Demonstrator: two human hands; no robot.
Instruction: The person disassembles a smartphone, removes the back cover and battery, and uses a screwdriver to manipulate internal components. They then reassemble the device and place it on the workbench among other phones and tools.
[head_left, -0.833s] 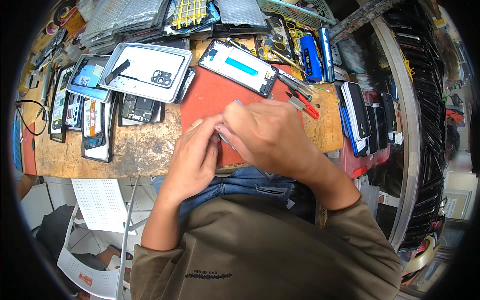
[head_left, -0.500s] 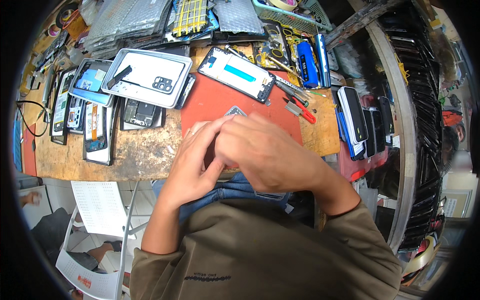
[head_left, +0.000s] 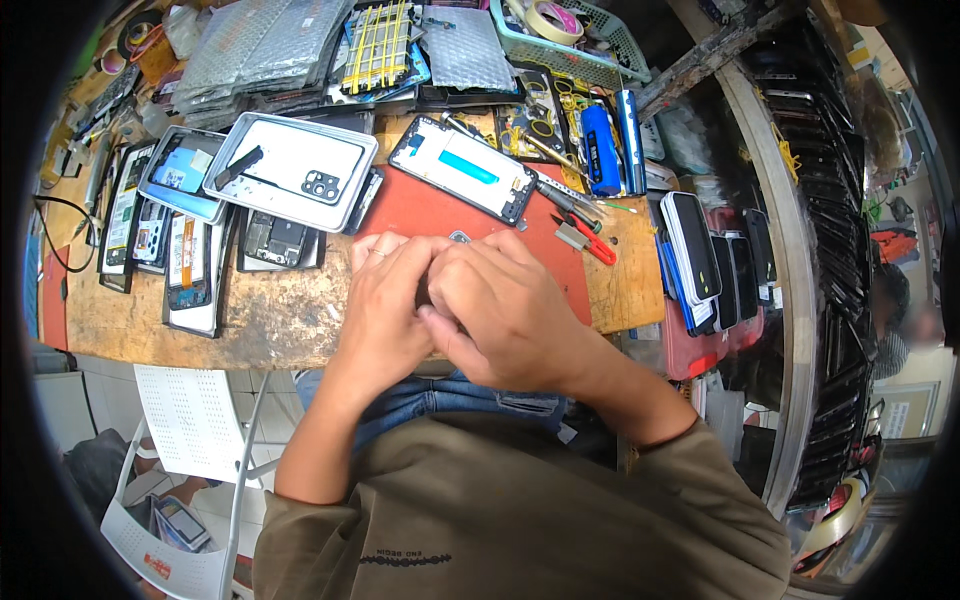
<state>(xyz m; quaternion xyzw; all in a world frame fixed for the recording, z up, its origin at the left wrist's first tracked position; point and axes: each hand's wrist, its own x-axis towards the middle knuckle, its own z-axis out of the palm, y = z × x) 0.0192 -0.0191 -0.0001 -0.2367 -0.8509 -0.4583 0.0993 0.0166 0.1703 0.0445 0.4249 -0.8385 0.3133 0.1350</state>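
Observation:
My left hand (head_left: 388,305) and my right hand (head_left: 505,310) meet over the near edge of the red mat (head_left: 400,200). Both have curled fingers, closed around something that they almost wholly cover. Only a small grey rounded corner (head_left: 460,237) peeks out past the fingertips, perhaps part of a phone. Beyond the hands lies an opened phone frame (head_left: 462,168), white inside with a blue strip. To its right are red-handled cutters (head_left: 597,243) and a screwdriver (head_left: 565,200).
At left, a white tray (head_left: 290,125) with a phone back cover rests over several opened phones (head_left: 190,255). Bubble-wrap packs (head_left: 255,60) and a green basket (head_left: 610,65) line the back. Stacked phones (head_left: 692,240) stand at right. A white folding chair (head_left: 185,420) is at lower left.
The view has shifted slightly. My right hand has turned a little, its thumb now showing against the left hand; less of the grey corner shows. Both hands stay together.

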